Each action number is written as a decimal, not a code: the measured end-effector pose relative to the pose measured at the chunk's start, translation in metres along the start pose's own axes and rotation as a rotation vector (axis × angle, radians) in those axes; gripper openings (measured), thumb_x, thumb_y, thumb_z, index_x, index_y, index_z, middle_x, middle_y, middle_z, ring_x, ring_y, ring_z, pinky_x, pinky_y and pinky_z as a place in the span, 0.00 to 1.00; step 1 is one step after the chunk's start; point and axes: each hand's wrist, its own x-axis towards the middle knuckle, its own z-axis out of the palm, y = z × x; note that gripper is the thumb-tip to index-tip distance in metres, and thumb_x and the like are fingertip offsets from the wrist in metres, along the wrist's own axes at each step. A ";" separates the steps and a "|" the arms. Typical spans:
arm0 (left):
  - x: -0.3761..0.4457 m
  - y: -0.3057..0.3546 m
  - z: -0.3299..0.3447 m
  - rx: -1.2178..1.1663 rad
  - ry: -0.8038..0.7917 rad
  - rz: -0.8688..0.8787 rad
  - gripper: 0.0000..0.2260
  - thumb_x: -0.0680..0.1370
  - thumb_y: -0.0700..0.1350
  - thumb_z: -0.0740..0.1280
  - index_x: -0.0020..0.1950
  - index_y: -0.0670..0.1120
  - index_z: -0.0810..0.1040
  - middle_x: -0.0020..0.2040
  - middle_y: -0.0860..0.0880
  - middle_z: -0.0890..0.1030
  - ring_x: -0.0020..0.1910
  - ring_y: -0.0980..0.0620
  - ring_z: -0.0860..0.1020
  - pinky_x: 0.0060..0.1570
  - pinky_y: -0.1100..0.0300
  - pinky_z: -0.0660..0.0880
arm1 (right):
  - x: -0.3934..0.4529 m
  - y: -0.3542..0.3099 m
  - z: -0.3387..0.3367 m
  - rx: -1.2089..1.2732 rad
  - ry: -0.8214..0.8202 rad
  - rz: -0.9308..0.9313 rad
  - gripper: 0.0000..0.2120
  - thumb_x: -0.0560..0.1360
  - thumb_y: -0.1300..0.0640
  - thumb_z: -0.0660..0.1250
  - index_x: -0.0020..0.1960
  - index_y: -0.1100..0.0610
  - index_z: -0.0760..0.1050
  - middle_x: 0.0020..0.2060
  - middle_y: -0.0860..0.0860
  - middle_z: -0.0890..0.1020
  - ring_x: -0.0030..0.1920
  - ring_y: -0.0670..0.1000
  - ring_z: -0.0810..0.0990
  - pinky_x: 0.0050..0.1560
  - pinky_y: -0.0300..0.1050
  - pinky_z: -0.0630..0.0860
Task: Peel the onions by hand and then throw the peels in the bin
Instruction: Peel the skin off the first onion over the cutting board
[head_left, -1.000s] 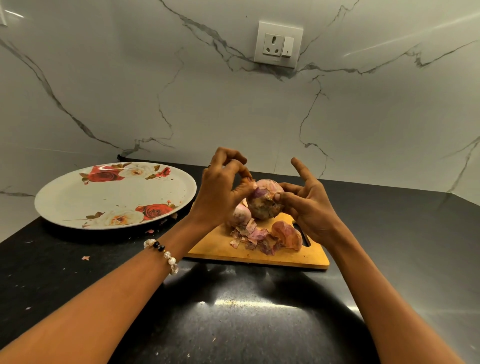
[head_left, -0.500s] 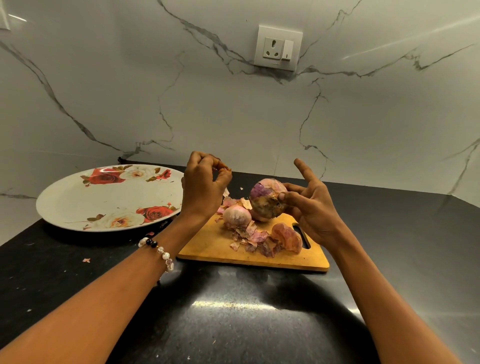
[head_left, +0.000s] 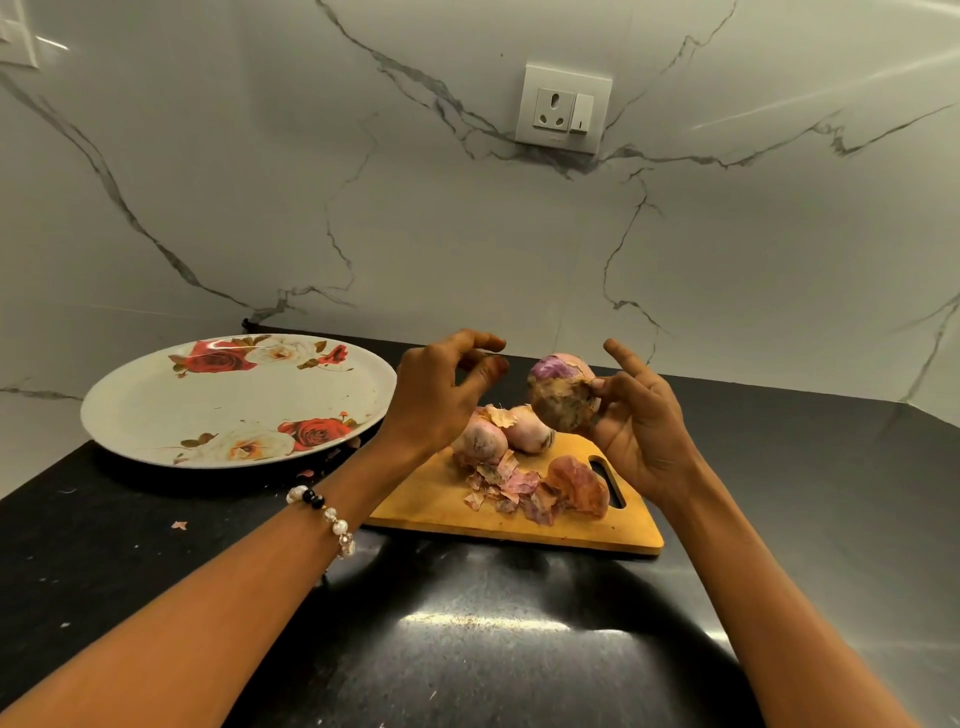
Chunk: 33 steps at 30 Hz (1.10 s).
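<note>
The onion being peeled (head_left: 562, 397) is held above the far right part of the wooden cutting board (head_left: 447, 501), clear of its surface. The right hand (head_left: 641, 426) grips it from the right, thumb and curled fingers pinching its side while the index finger points up and away. The onion is partly stripped: purple flesh shows at the top, and dry brown skin covers the lower face. Judged by appearance, the bulb is firm and moderately heavy for its size, and it will tolerate a secure grip; exposed flesh is likely smooth and slightly slippery, so hold is best taken across the skinned sides. The remaining skin is thin, brittle and light and will probably tear in flakes; it is best caught at the ragged edge where brown skin meets purple flesh. The left hand (head_left: 441, 395) hovers just left of the onion, fingers loosely curled toward the thumb; whether a flake is pinched between them cannot be determined. Count: three onions in all, one in hand and two onions on the board (head_left: 501, 436), touching each other. One pile of loose peels (head_left: 530, 486) lies on the near side of the board, including a large cupped piece at the right. One floral plate (head_left: 130, 415) stands to the left on the black countertop (head_left: 467, 649). A few small peel scraps (head_left: 179, 525) lie on the countertop. No bin is in view.
</note>
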 end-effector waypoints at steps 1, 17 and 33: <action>0.000 0.002 0.000 -0.013 -0.007 0.033 0.13 0.75 0.45 0.71 0.58 0.45 0.80 0.48 0.54 0.81 0.44 0.61 0.78 0.43 0.78 0.72 | 0.000 0.000 0.000 -0.010 0.006 0.009 0.31 0.78 0.73 0.55 0.78 0.58 0.55 0.52 0.63 0.77 0.52 0.58 0.82 0.42 0.57 0.83; -0.003 -0.002 0.000 0.089 -0.230 0.289 0.16 0.72 0.44 0.74 0.58 0.41 0.81 0.48 0.45 0.85 0.44 0.56 0.80 0.45 0.73 0.75 | -0.006 0.006 0.000 -0.579 -0.219 -0.066 0.45 0.74 0.72 0.67 0.80 0.48 0.44 0.44 0.60 0.83 0.46 0.56 0.83 0.53 0.52 0.81; -0.005 -0.003 0.000 0.395 -0.266 0.454 0.22 0.70 0.49 0.68 0.60 0.38 0.79 0.41 0.45 0.85 0.40 0.47 0.82 0.47 0.50 0.71 | -0.007 0.005 0.001 -0.838 -0.280 -0.168 0.50 0.72 0.69 0.71 0.80 0.50 0.41 0.53 0.58 0.81 0.54 0.55 0.82 0.56 0.48 0.80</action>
